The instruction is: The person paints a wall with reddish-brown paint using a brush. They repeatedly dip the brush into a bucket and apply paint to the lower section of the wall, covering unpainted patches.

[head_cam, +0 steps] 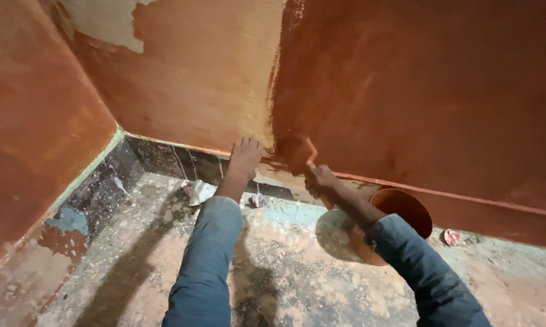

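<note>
fingers [249,147] of the left hand [244,158] lie spread and flat on the wall [188,79], gripping nothing, just above the painted ledge [182,145] that tops the dark skirting [164,158]. fingers of the right hand [321,179] are curled tight round the handle of a paint roller [298,154], whose paint-soaked head sits at about eleven o'clock from that hand, pressed to the wall right beside the vertical line where wetter, darker red-brown paint on the right meets the paler, thinner coat on the left. its handle runs up and left from the fist; which way the head's long axis lies is blurred and i cannot tell. the right hand is the nearer one to the roller; the left hand rests just beside it at nine o'clock, apart from it but close. at four o'clock from the right hand a round paint bowl [400,212] stands on the floor [285,272] against the wall's foot, partly hidden by the blue sleeve [424,266]. open wall lies at twelve o'clock, with a bare whitish patch [103,21] far up at eleven. the side wall [31,121] closes the corner well off at nine o'clock. scraps of paper [198,192] lie by the skirting, and a small red-and-white scrap [451,237] lies past the bowl.
</note>
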